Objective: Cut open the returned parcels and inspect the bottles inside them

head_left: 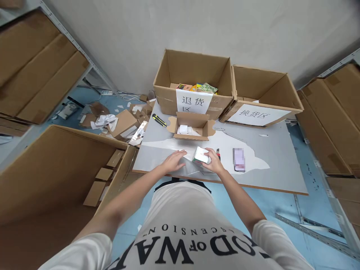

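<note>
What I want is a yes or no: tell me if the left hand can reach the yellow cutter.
Probably yes: the left hand looks empty, and nothing seems to block the tabletop between it and the yellow cutter.

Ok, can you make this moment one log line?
left hand: open, beside small white box | right hand: gripping that box | open carton: beyond hands, paper inside | phone: right of hands

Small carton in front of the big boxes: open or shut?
Open: the carton has its flaps spread, and white paper shows inside.
</note>
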`<state>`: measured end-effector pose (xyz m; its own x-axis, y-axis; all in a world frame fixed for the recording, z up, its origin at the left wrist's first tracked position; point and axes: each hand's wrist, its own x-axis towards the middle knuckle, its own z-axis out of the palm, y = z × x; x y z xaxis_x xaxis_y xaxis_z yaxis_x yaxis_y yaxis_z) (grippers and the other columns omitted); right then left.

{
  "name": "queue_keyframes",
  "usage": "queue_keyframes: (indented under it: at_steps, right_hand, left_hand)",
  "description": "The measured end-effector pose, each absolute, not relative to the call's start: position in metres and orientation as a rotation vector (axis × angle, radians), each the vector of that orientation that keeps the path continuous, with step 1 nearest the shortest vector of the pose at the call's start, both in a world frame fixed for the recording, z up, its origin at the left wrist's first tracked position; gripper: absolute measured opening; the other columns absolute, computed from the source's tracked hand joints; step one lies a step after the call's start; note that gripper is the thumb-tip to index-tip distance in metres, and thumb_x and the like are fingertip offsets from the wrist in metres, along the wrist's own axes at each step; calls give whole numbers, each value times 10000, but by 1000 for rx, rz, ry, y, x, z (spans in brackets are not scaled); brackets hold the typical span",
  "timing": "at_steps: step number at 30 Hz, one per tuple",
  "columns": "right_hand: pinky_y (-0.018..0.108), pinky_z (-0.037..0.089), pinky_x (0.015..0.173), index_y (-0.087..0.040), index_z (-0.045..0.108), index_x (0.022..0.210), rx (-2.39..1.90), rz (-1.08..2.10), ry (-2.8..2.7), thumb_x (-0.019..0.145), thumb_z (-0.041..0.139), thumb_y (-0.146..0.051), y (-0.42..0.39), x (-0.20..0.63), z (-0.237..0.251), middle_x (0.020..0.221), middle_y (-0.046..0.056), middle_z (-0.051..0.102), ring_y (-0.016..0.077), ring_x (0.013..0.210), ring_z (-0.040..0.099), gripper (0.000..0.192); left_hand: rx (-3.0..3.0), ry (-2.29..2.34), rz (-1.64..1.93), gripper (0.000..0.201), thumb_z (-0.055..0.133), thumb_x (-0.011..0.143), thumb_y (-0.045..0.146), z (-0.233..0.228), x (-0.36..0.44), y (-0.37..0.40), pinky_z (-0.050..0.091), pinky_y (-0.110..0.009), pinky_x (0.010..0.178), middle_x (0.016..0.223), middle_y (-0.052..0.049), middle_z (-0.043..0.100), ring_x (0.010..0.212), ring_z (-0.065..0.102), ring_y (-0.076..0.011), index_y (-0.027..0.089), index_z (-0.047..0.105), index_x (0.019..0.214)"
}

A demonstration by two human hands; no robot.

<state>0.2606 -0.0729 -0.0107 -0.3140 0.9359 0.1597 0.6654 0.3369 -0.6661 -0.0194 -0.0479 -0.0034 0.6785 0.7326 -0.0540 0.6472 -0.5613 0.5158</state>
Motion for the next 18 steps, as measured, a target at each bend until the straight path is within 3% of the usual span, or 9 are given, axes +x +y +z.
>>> queue_keyframes:
  at_steps: [2,6,8,12,18]
  right_hand:
    - [477,443,953,-225,480,1034,-1349,689,-2117,727,651,-319,-70,266,-10,1295,170,462,287,1219,478,364]
    - [517,389,997,-200,498,1081,-1282,629,-2244,751,656,-418,-70,275,-2,1384,187,397,319,1319,360,426]
    - [549,339,1025,-191,519,1079,-1293,532,-2287,756,643,-481,-71,275,4,1377,184,409,336,1319,345,451]
    - [542,282,1056,-184,520,1149,-1366,412,-2387,800,596,-468,-73,265,18,1215,152,543,298,1138,493,456]
    - [463,376,955,-155,465,1249,-1606,419,-2419,765,631,-282,-69,243,27,1235,159,526,307,1099,474,527]
  left_hand:
    - [2209,1164,268,789,641,771,413,-11,5,-50,381,-364,1061,1424,-135,433,1302,430,-241,150,290,1427]
    - [1999,1135,430,1128,806,574,448,-18,47,-32,363,-409,1066,1464,-172,355,1329,381,-299,144,178,1461]
    - [1960,1035,473,1130,829,533,445,-18,60,-24,361,-441,1058,1439,-161,393,1307,404,-319,174,222,1446]
    - [1923,982,526,1034,830,520,456,-21,69,-22,385,-463,1020,1344,-160,494,1228,483,-335,175,333,1382]
    - [1897,1021,551,977,820,537,390,-22,68,-24,414,-440,983,1300,-146,522,1187,512,-318,175,338,1360]
